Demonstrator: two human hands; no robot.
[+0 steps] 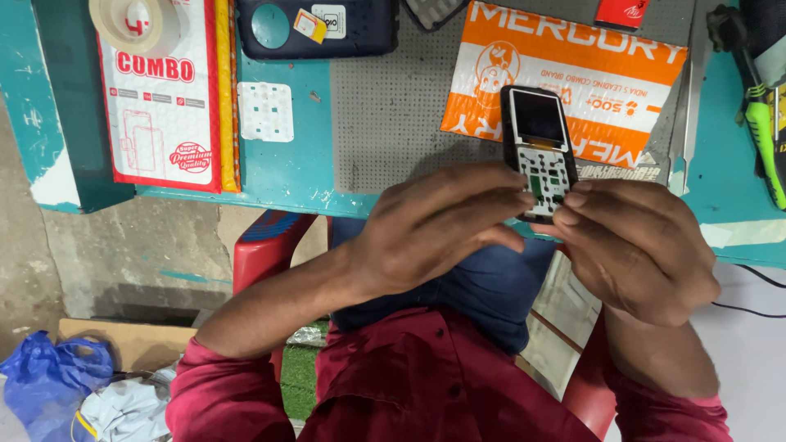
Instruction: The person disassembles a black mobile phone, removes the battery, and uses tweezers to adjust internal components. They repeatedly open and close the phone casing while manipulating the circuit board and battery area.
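Observation:
A small black keypad phone (538, 139) with its keypad cover off shows a dark screen and a white and green circuit area. Both hands hold it by its lower end, above the near edge of the teal table (286, 164). My left hand (434, 225) grips it from the left, fingertips on the exposed keypad area. From the right, my right hand (639, 245) pinches the bottom edge. A white rubber keypad sheet (265, 111) lies on the table to the left, apart from both hands.
An orange and white mailer bag (606, 65) lies on a grey perforated mat (385, 115). A red and white box (160, 98) with a tape roll (135, 24) is far left. A green-handled tool (761, 131) is far right. A red plastic chair (266, 245) stands below.

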